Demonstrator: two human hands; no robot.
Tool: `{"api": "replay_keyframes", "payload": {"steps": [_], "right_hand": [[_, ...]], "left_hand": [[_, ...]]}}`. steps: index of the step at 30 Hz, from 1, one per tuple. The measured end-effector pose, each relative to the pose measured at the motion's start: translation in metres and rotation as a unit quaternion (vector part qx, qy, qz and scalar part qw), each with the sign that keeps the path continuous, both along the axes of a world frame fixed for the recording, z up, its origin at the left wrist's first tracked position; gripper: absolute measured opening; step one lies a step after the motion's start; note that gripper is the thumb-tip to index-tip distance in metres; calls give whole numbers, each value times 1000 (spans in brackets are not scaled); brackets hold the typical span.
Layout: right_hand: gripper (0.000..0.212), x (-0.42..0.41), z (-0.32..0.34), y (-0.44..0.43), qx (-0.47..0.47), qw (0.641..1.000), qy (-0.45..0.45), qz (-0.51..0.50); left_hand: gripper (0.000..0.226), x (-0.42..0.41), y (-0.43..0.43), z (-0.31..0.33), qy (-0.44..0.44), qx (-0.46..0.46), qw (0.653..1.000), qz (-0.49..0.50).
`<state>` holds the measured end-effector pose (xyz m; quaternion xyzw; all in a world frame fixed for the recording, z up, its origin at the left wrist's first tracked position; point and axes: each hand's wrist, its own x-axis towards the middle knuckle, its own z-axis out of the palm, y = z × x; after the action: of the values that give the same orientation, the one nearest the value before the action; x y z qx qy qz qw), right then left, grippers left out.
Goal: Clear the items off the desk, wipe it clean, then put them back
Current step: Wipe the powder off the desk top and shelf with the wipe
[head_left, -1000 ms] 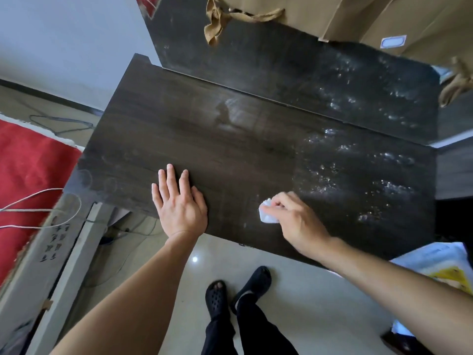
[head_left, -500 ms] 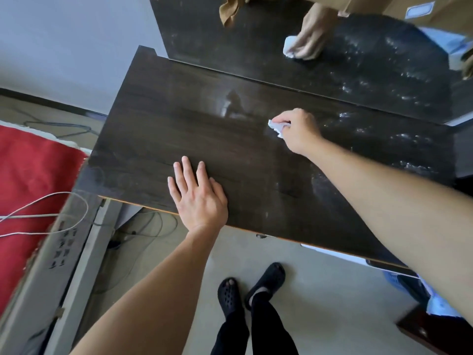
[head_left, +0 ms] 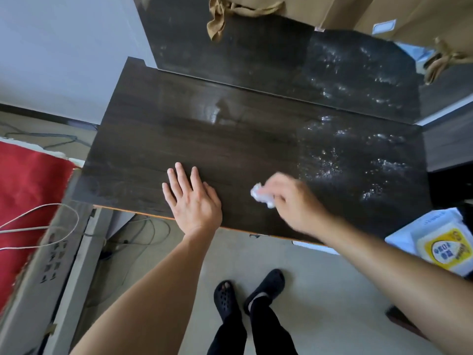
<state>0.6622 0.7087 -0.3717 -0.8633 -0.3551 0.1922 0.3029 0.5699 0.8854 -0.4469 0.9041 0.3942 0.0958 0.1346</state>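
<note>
1. Near the front edge of the dark wood desk [head_left: 230, 139], at about 7 o'clock of its top, the left hand [head_left: 192, 198] lies flat, palm down, fingers spread and gripping nothing.
2. Just to its right, around 6 o'clock, the right hand [head_left: 291, 201] is closed around a crumpled white wipe [head_left: 261, 196], pressing it onto the desk; this hand is motion-blurred.
3. The two hands are near each other but apart.
4. From 2 to 4 o'clock the desk top carries shiny wet speckles [head_left: 358, 160]; the left part looks evenly dark.
5. A mirror panel [head_left: 256, 60] stands along the far edge at 12 o'clock, reflecting the desk.
6. Off the desk at 4 o'clock lies a white pack with a yellow label [head_left: 445, 249].
7. Black sandals [head_left: 245, 295] stand on the floor below.
</note>
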Motion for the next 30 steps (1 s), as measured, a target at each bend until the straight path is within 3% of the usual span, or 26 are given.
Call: {"api": "replay_keyframes", "payload": {"steps": [3, 6, 9, 12, 15, 19, 24, 30], "right_hand": [[35, 25, -15, 33, -32, 998, -35, -33], [28, -21, -29, 15, -35, 995, -79, 40], [20, -76, -31, -40, -47, 992, 0, 119], [27, -100, -27, -84, -108, 986, 118, 42], [30, -77, -8, -95, -75, 984, 141, -84], [32, -2, 18, -94, -59, 983, 38, -169], [29, 119, 26, -73, -76, 956, -129, -252], [21, 218, -3, -53, -102, 943, -131, -289]], "left_hand": [[46, 0, 0, 1, -4, -3, 1000, 0], [47, 1, -1, 1, -5, -4, 1000, 0], [49, 2, -1, 3, -9, -13, 1000, -1], [50, 2, -2, 5, -8, -20, 1000, -2], [50, 1, -2, 5, -2, -17, 1000, -2], [45, 4, -4, 8, 22, -10, 1000, -1], [45, 22, -64, 22, 22, -50, 998, -43], [47, 29, -97, 8, 35, -18, 999, -17]]}}
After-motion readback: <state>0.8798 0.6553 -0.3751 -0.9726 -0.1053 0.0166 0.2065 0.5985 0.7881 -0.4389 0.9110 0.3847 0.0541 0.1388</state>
